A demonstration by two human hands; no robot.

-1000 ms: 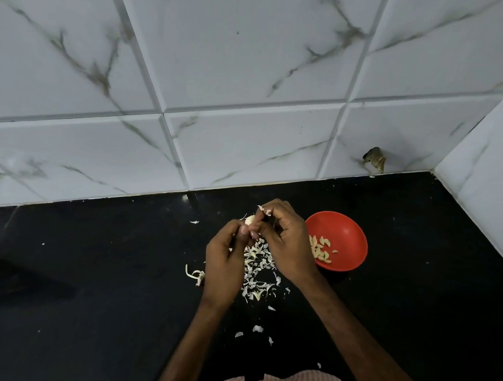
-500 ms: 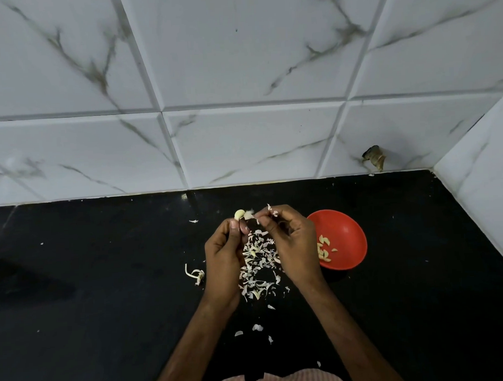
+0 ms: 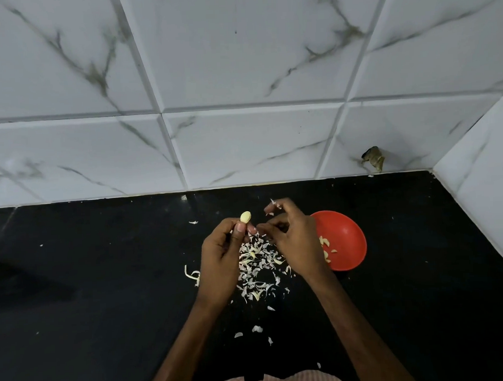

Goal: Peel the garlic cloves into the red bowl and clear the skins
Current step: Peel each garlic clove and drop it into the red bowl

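Both forearms reach in from the bottom edge over the black, glossy counter (image 3: 99, 287). The left hand (image 3: 221, 257) is raised with its back to the camera, its thumb and fingertips pinching the lower end of a clove (image 3: 245, 216) that stands above them. The clove is pale yellow, smooth and oval, with no skin showing on the part that sticks out. The right hand (image 3: 296, 240) sits just beside it, with the fingers curled and the thumb pointing at the left fingertips without touching the clove. A thin white scrap (image 3: 274, 203) sits at the tip of its topmost finger; whether it is pinched or merely stuck there cannot be told. Under and between the hands lies a loose heap of skins (image 3: 258, 267), papery white and cream flakes, with stray bits scattered toward the body. A curled stem (image 3: 190, 275) lies to the left of the heap. The red bowl (image 3: 349, 238), round, smooth and shallow, stands on the counter to the right, partly behind the right hand, with a few peeled cloves (image 3: 326, 246) inside near its left wall. Behind the counter rise white marble-veined tiles (image 3: 240, 76).
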